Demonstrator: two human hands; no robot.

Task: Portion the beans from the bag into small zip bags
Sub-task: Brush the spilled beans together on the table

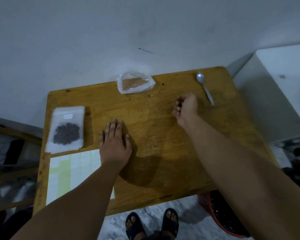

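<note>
Far left on the wooden table (pixel 163 135): white zip pouch (pixel 66 129) of dark beans (pixel 66 134), flat, long axis running away from the body; small label, too blurred to read. Just nearer the body, a printed sheet (pixel 71 170), illegible. Next, left hand (pixel 115 142), fingers straight, flat on the wood, just right of the pouch and the nearer hand. Far edge: crumpled clear bag (pixel 136 83). Right hand (pixel 186 108) curled; cannot tell whether holding anything. Spoon (pixel 204 87) near, beyond it.

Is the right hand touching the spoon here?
Apart. The head view shows a strip of bare table between the curled right hand and the spoon handle.
</note>
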